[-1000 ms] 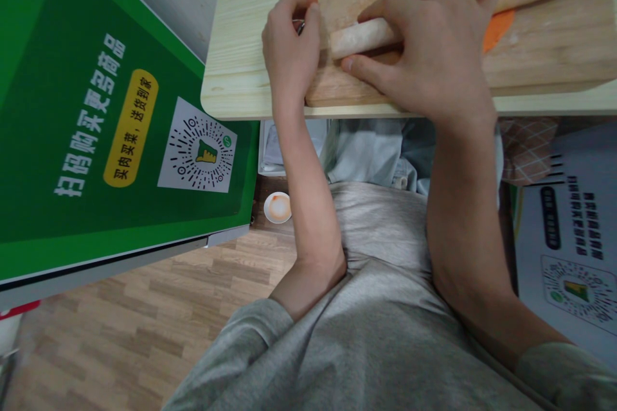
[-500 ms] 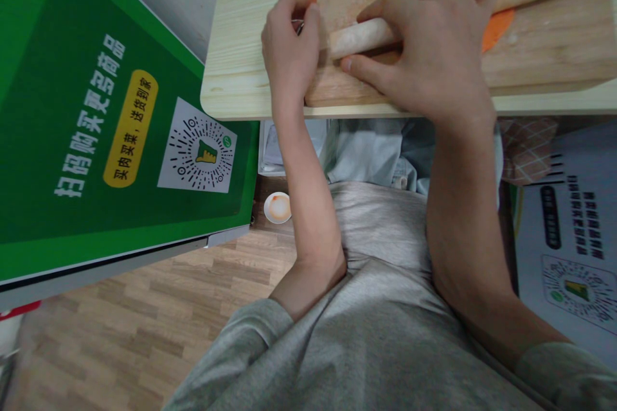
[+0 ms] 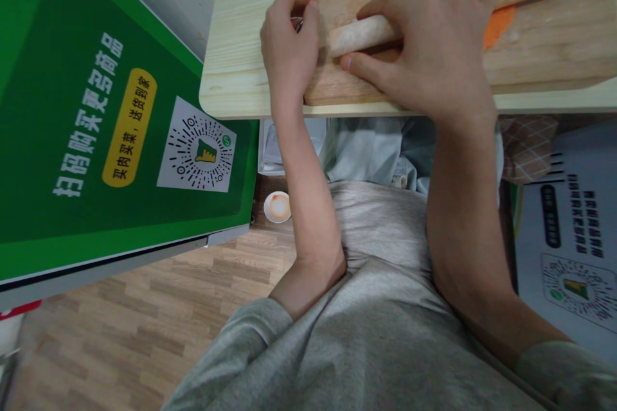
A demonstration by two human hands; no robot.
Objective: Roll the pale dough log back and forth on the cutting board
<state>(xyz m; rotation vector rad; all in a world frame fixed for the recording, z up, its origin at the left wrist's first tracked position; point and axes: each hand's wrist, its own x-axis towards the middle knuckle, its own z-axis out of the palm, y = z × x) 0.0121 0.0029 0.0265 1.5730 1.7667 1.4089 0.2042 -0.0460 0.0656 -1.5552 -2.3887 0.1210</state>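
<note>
Two hands [image 3: 424, 45] — rolling pin [image 3: 359, 35], QR-coded green box [image 3: 96, 122]

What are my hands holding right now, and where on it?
The right hand grips the rolling pin near its left end. The left hand pinches something small and metallic, too hidden to identify.

rolling pin [image 3: 359, 36] — middle hidden under right hand [image 3: 429, 51] | orange piece [image 3: 497, 26] — partly covered
</note>
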